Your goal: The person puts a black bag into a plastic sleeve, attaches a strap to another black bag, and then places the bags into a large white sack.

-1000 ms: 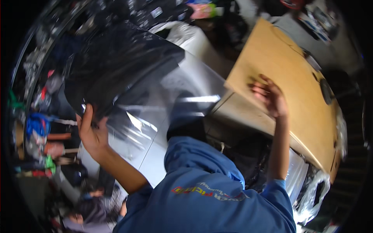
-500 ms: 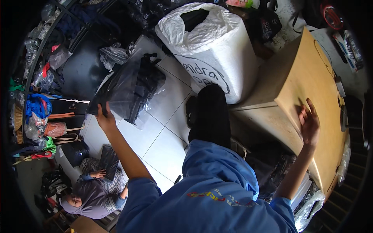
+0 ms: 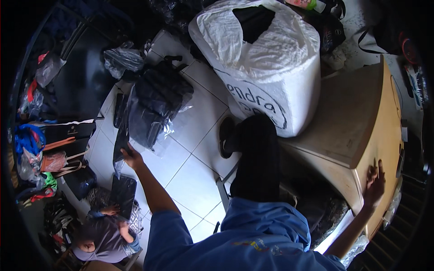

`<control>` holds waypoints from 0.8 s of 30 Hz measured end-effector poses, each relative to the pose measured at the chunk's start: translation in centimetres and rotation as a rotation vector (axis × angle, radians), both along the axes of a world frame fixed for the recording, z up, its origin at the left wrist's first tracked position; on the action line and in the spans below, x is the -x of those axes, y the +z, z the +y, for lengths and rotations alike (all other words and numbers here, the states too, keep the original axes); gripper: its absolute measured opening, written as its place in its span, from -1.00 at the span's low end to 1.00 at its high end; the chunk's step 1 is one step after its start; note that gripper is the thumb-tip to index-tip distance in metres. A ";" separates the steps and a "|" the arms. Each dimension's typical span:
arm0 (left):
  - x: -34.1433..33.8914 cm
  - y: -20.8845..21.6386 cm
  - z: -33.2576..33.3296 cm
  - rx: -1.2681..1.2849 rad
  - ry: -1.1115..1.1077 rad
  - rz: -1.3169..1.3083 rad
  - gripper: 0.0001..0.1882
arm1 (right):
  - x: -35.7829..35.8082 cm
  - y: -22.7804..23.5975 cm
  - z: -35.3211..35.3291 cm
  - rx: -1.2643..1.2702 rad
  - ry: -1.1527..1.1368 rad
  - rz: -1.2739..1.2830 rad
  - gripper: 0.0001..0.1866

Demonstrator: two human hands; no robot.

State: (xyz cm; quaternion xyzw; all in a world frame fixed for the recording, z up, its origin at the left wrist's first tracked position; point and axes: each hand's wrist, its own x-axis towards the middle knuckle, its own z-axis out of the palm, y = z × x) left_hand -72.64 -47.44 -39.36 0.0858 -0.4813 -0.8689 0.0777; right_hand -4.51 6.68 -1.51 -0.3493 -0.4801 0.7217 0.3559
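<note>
Bag lowered to the floor on the left, right hand braced on the wooden surface.
Left hand (image 3: 131, 156), which a second ago held the clear plastic bag of dark goods (image 3: 153, 110) up high before the camera, now reaches far down; its fingers are closed on the bag's lower edge, and the bag lies slanted on the white tiled floor (image 3: 190, 171) just beside a big white sack (image 3: 271, 77). That suggests the bag is being set down among the other wrapped items. A seated person (image 3: 101, 230) works below at the left. Right hand (image 3: 374, 180) has slid from the middle of the tan surface (image 3: 357, 122) to its near edge and rests there flat, fingers spread wide, holding nothing.
</note>
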 end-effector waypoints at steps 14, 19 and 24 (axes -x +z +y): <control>-1.0 -15.6 8.8 1.323 -0.613 0.030 -0.48 | -0.2 2.7 -2.2 -0.145 -0.408 -0.394 -0.52; 2.3 -14.5 9.5 1.764 -0.425 0.233 -0.60 | 1.7 2.0 -2.2 -0.101 -0.557 -0.371 -0.53; 5.9 -14.8 8.6 1.195 -0.451 0.108 -0.67 | 0.3 0.5 -0.5 -0.021 -0.388 -0.229 -0.51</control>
